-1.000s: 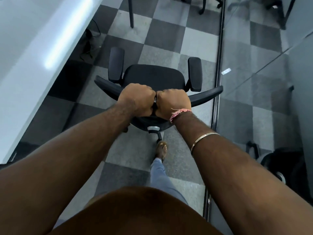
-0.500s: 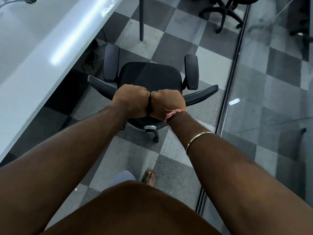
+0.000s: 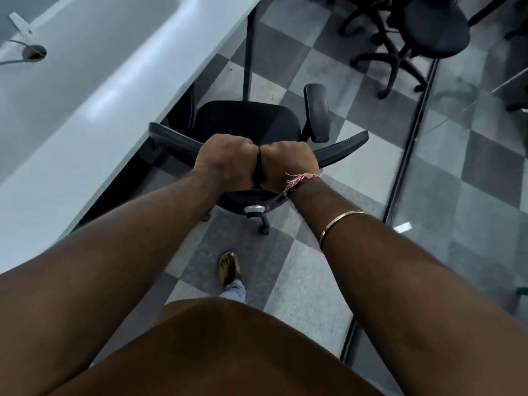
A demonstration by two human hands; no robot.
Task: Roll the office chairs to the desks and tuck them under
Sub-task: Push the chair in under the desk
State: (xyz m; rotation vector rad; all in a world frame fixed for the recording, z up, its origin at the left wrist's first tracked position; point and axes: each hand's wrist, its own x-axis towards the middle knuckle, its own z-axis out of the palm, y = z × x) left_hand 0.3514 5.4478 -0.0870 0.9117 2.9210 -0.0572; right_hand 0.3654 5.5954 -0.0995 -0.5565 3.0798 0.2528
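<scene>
So the chair (image 3: pixel 245 124) backrest is being gripped w/ both fists, left hand (image 3: pixel 227 160) & right hand (image 3: pixel 288 164) touching, its left armrest being tucked under the desk (image 3: pixel 94 110) edge.

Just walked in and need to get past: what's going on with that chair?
A person grips the top of a black office chair's backrest with the left hand and right hand side by side. Its left armrest is already under the white desk; the seat is still out.

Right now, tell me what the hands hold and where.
Left hand and right hand grip the black office chair side by side at the middle of its backrest's top edge.
</scene>
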